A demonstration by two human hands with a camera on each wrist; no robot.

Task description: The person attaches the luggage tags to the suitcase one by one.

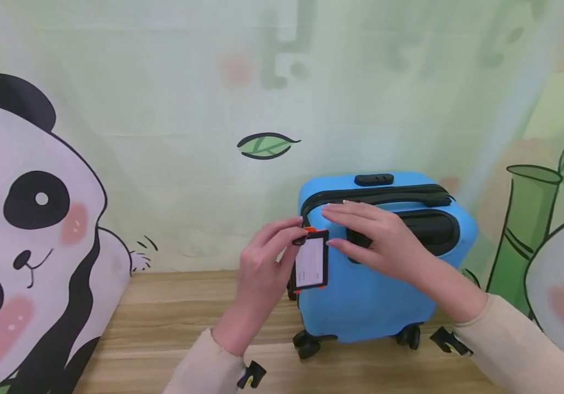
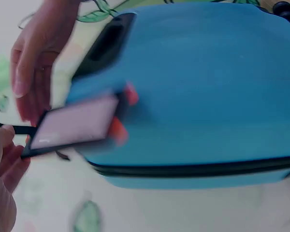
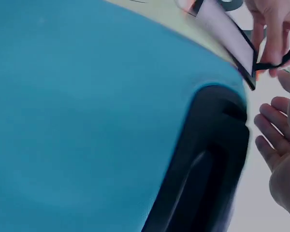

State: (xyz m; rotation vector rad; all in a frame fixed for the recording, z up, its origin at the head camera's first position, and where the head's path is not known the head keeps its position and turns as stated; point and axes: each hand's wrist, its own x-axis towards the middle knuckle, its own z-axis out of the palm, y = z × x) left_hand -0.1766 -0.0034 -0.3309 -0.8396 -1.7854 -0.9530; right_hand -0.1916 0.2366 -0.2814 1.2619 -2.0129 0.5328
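My left hand (image 1: 264, 262) pinches the top of a luggage tag (image 1: 311, 265), by its black strap (image 3: 278, 63). The tag has a black frame, a white card and orange edges, and it hangs in front of the suitcase's left side. My right hand (image 1: 380, 235) is just right of the tag, fingers extended and holding nothing; the right wrist view shows its fingers (image 3: 275, 128) spread apart. Behind both hands stands the blue suitcase (image 1: 365, 306), upright, with a black handle (image 1: 375, 196) along its top. In the left wrist view the tag is blurred.
The suitcase stands on black wheels (image 1: 306, 345) on a wood-grain surface (image 1: 178, 328). Close behind it is a pale green backdrop (image 1: 163, 109) printed with pandas, bamboo and a leaf. A dark recessed panel (image 1: 434, 232) is set in the suitcase's front.
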